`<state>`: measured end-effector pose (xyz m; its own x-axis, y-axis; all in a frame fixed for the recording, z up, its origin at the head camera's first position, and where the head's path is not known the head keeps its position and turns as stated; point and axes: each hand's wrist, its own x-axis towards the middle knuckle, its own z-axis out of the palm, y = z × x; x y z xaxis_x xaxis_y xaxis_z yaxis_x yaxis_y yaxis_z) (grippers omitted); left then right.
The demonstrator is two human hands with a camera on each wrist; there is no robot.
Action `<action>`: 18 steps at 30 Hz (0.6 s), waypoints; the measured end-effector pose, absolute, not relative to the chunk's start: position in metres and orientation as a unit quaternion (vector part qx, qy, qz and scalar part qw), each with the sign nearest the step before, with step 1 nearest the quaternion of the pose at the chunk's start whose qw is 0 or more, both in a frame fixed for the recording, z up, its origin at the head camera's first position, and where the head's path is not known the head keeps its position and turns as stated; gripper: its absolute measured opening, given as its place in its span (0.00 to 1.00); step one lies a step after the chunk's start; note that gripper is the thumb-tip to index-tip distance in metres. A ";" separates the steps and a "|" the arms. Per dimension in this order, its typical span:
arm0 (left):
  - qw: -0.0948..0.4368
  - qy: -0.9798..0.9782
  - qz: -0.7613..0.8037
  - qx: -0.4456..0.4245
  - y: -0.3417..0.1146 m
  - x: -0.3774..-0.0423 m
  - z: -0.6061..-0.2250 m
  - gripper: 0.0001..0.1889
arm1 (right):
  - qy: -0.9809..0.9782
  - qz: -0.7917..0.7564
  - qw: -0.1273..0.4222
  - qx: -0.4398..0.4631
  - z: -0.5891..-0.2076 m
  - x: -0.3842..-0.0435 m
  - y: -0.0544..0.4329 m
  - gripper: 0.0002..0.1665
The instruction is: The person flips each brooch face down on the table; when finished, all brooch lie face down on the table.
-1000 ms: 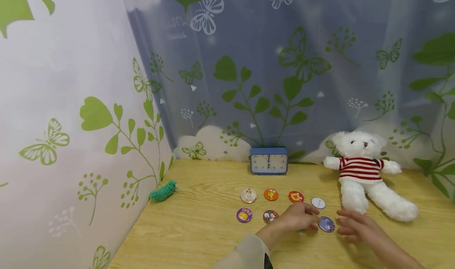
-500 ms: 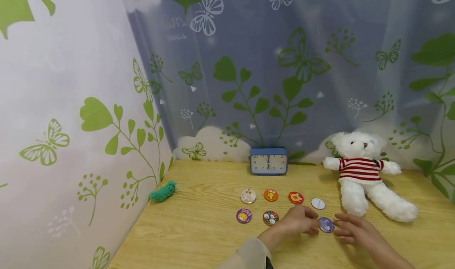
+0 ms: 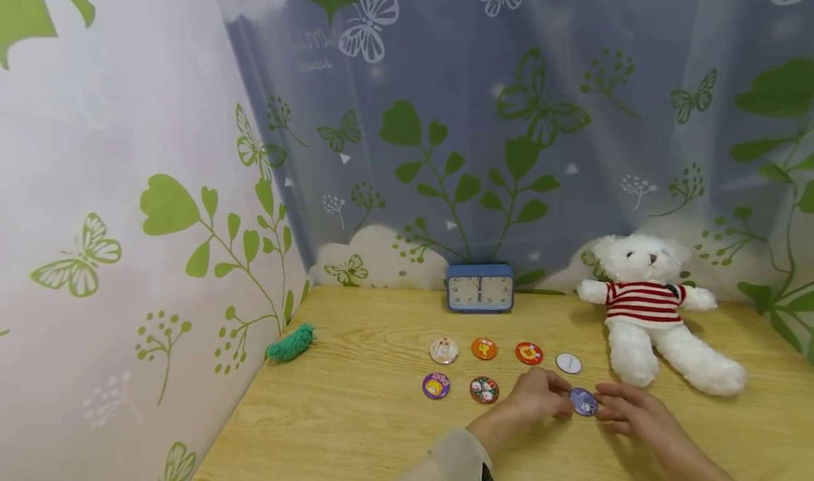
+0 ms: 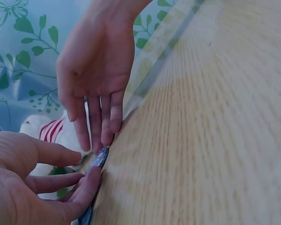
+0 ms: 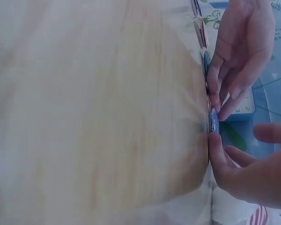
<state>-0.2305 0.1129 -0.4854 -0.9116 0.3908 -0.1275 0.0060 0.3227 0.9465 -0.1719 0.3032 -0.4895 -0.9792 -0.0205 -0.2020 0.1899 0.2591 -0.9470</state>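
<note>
A round purple badge (image 3: pixel 583 401) lies flat on the wooden table between both hands. My left hand (image 3: pixel 537 396) touches its left edge with loosely bent fingers. From the opposite side my right hand (image 3: pixel 642 412) reaches in, fingers nearly straight, their tips at the badge's right edge. Seen edge-on in the left wrist view, the badge (image 4: pixel 101 157) sits between the two hands' fingertips. Another blue-rimmed badge (image 4: pixel 85 217) shows partly beneath my left hand there; the head view hides it. In the right wrist view, fingertips of both hands meet the badge (image 5: pixel 214 121).
Behind the hands, a row holds a pale badge (image 3: pixel 444 351), an orange one (image 3: pixel 485 348), a red one (image 3: pixel 529 353) and a white one (image 3: pixel 569 363). Purple-yellow (image 3: pixel 436 386) and dark patterned (image 3: pixel 485 389) badges lie left. A blue clock (image 3: pixel 480 289), white teddy bear (image 3: pixel 649 311) and green yarn (image 3: pixel 291 342) stand farther off.
My right hand has moved slightly left, closer to the purple badge's edge. The left hand has shifted a little right, against the badge. The other badges stay put.
</note>
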 end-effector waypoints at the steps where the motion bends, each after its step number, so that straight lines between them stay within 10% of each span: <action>1: 0.164 0.795 0.570 0.122 0.114 -0.230 -0.486 0.12 | 0.788 -0.607 0.084 0.054 -0.490 -0.172 0.303 0.30; 18: 0.117 0.801 0.580 0.094 0.131 -0.226 -0.485 0.11 | 0.771 -0.631 0.077 0.030 -0.496 -0.170 0.302 0.29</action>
